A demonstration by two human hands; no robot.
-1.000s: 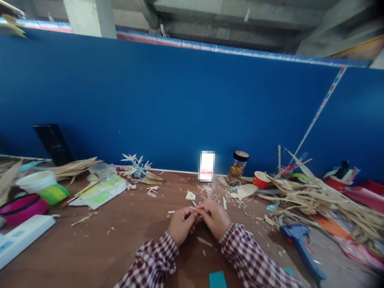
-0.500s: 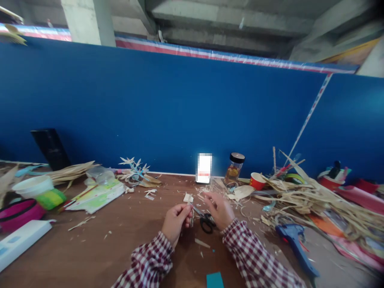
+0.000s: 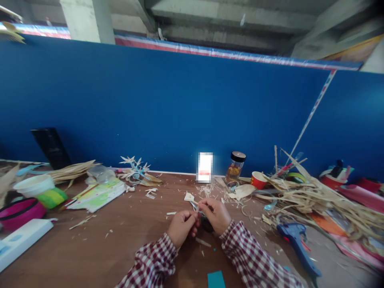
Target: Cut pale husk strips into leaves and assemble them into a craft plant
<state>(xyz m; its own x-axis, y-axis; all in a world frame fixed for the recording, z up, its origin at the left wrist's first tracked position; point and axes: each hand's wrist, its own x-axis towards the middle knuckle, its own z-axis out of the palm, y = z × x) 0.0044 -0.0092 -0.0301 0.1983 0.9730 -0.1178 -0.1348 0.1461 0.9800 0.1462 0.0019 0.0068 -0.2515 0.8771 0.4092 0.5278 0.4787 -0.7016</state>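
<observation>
My left hand (image 3: 182,226) and my right hand (image 3: 215,214) meet above the brown table (image 3: 120,240), both in red-and-white checked sleeves. Their fingertips pinch together on a thin pale straw strip (image 3: 196,208) held between them. Black-handled scissors (image 3: 207,224) lie on the table just under my right hand, mostly hidden by it. Small pale straw cuttings (image 3: 204,242) are scattered around both hands.
A blue glue gun (image 3: 295,238) lies at the right beside a heap of dried straw (image 3: 318,200). A red paper cup (image 3: 258,180), a jar (image 3: 235,167) and a lit phone (image 3: 205,167) stand by the blue wall. Bowls (image 3: 33,185) and printed paper (image 3: 96,194) sit at the left.
Half a second ago my hands were apart, the left holding the strip upright and the scissors exposed. Now both hands have come together on the strip, covering the scissors.
</observation>
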